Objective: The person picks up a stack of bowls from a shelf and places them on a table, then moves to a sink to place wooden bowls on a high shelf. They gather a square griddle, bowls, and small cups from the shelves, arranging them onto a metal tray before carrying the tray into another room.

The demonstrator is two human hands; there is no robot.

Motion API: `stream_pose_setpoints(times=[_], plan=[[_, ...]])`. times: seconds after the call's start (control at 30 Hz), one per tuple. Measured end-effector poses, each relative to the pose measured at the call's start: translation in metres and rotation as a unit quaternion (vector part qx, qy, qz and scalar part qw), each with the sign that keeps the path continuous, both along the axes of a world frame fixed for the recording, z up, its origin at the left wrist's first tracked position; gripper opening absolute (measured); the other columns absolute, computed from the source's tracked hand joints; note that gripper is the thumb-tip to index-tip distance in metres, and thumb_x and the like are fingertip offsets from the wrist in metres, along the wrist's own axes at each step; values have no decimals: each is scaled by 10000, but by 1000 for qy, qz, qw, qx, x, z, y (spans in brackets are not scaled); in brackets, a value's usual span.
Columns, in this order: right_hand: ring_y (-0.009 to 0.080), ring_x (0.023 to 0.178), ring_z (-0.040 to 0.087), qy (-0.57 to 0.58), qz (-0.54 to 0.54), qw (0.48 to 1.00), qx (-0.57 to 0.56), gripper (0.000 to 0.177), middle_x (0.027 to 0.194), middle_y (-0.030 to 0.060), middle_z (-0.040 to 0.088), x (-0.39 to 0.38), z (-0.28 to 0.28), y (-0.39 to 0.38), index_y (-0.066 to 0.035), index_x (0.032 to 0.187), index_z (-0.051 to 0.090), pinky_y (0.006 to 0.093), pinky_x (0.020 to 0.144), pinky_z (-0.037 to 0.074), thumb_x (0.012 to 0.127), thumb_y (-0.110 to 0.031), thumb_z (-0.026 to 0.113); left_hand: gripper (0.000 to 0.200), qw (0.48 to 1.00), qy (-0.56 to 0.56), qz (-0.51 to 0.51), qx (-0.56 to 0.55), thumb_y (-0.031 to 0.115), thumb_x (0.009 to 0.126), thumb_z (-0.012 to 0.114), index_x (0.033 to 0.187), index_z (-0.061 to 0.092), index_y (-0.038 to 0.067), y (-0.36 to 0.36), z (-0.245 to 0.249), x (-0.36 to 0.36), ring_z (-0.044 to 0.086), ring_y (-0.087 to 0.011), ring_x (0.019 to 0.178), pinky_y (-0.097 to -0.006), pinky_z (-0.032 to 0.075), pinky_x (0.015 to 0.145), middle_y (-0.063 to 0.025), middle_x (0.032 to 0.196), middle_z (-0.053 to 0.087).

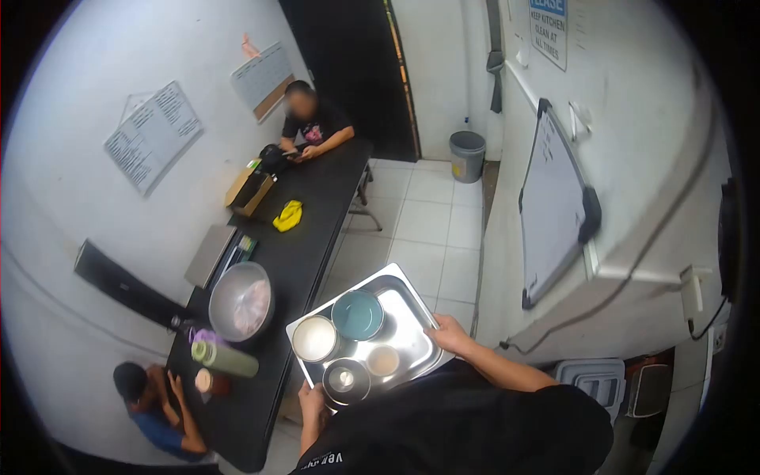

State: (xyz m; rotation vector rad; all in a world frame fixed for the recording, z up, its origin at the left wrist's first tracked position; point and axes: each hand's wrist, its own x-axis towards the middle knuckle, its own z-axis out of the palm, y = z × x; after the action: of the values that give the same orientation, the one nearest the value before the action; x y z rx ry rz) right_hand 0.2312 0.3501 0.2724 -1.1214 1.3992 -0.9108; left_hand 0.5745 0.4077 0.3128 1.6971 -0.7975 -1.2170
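Note:
A rectangular stainless steel tray [408,313] is held level in front of my body. My left hand [313,402] is closed round its near left edge, and my right hand [450,334] grips the right edge. On the tray stand a teal bowl [359,314], a bowl with a white filling [315,339], a metal bowl [346,381] with a small pale lump inside, and a small dish of something beige [383,360]. I cannot make out what the contents are. The fingers under the tray are partly hidden.
Left of the tray runs a long black table [313,206] with a large metal bowl [229,289] holding a plastic bag, a green bottle [226,358], a yellow cloth [288,215] and a cardboard box [247,188]. Two people sit there. A grey bin [467,158] stands by the door.

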Motion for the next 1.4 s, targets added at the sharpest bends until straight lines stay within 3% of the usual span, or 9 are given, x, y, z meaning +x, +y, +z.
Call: stream_pose_setpoints(times=[0.1,0.2,0.33,0.4,0.7,0.8,0.97,1.07,1.4], plan=[[202,817,641,85,-37,996,1,298,885,141,680,-23,9,-40,1,1077,615,335,753,482,817,-145,610,304,999,42,-21,-15,-40,800,442,1073,576,-41,-80,-8,-17,607,-161,638,-288,483,569,-94,808,641],[197,803,640,73,-78,994,28,293,873,136,678,-39,-6,-75,-8,1072,620,331,741,484,810,-139,608,277,996,25,-84,28,-18,785,472,1033,593,-37,-153,0,-38,585,-147,602,-277,463,542,-91,778,637],[175,791,628,54,-180,982,10,282,856,122,672,-64,-41,-138,0,1065,624,311,728,483,809,-117,601,261,986,12,-167,22,-5,784,481,1009,608,-41,-286,-41,-54,576,-140,610,-280,464,548,-93,777,639],[155,793,611,-74,-259,963,-14,225,870,88,666,-59,-24,-175,18,1037,628,290,728,480,826,-44,575,302,978,39,-205,20,-13,779,477,1052,602,-46,-348,-43,-69,596,-149,701,-277,477,617,-112,847,647],[149,778,609,0,-402,915,31,254,895,82,657,-83,0,-309,17,1071,599,286,708,482,818,12,576,295,930,103,-354,-2,-17,811,500,1089,596,-38,-592,-39,-148,609,-144,748,-270,495,652,-89,887,656],[92,649,517,-42,-448,892,27,123,747,26,599,-91,1,-350,-9,954,611,265,593,412,838,-24,573,329,917,98,-383,51,-17,808,514,1128,579,-54,-649,-49,-171,614,-165,804,-277,496,689,-117,945,656],[114,707,571,-23,-466,883,49,140,800,51,629,-130,18,-424,-6,965,620,278,644,454,834,-19,572,322,908,80,-406,63,-16,806,517,1118,581,-55,-737,-66,-233,617,-173,781,-282,497,682,-119,934,656],[130,760,601,-72,-468,881,-9,182,826,71,651,-178,-24,-479,12,1004,622,287,694,476,833,-30,577,321,913,101,-389,66,-26,786,535,1103,576,-59,-794,-73,-279,623,-184,761,-282,499,667,-133,919,657],[149,718,617,13,-448,893,-26,253,843,111,671,-358,-38,-671,27,1035,625,315,676,491,841,-135,604,279,912,55,-406,27,-48,774,491,1041,574,-51,-982,-46,-433,616,-188,722,-305,491,613,-107,848,643]])
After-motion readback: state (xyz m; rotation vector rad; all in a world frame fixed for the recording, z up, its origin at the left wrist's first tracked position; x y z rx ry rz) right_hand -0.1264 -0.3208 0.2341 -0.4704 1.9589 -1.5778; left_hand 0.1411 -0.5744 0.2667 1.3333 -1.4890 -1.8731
